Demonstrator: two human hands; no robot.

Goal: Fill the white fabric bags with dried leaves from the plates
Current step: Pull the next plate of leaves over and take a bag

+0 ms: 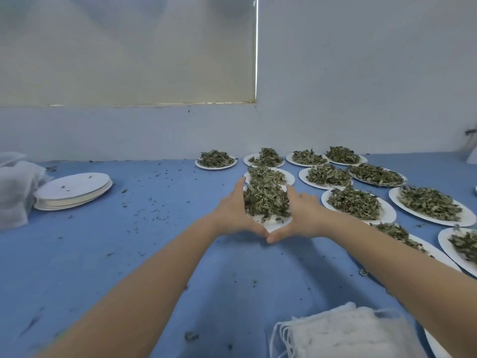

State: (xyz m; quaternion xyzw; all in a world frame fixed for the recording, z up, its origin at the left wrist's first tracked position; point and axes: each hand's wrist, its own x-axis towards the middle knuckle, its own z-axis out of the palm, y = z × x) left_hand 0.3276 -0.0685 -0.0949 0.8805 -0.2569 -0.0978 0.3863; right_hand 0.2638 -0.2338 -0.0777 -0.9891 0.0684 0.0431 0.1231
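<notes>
A heap of leaves (265, 200) on a plate (273, 220) is cupped between the left hand (233, 213) and right hand (302, 215), fingers straight, thumbs touching at the plate's near edge. Bags (346, 334) are piled nearer than this plate; more filled plates (436, 220) lie to its right on the bench (144, 244).

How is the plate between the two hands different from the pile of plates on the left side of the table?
The plate between the hands lies alone and carries a heap of dried leaves; the stacked plates carry only a few crumbs. The left hand and right hand cup the leaves on the first; nothing touches the stack. Both are white, round and lie on the blue table.
</notes>
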